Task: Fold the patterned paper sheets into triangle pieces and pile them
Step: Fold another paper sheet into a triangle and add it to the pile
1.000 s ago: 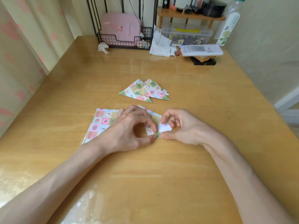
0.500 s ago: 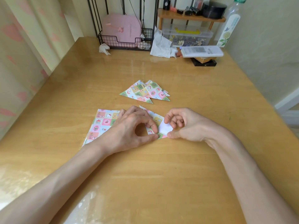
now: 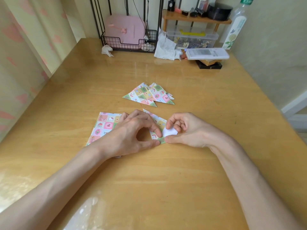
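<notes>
Table [image 3: 166, 188]: triangle pile [image 3: 147, 95]; basket [image 3: 116, 47] with case [image 3: 124, 29]

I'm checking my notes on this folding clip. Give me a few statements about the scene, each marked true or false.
1. The left hand and right hand both pinch the half-folded piece. True.
2. The finished triangles lie between the hands and the person. False: they lie beyond the hands, farther up the table.
3. Flat sheets lie partly under the left hand. True.
4. The bottle lies toppled mid-table. False: it stands at the far right, by the wall.
</notes>
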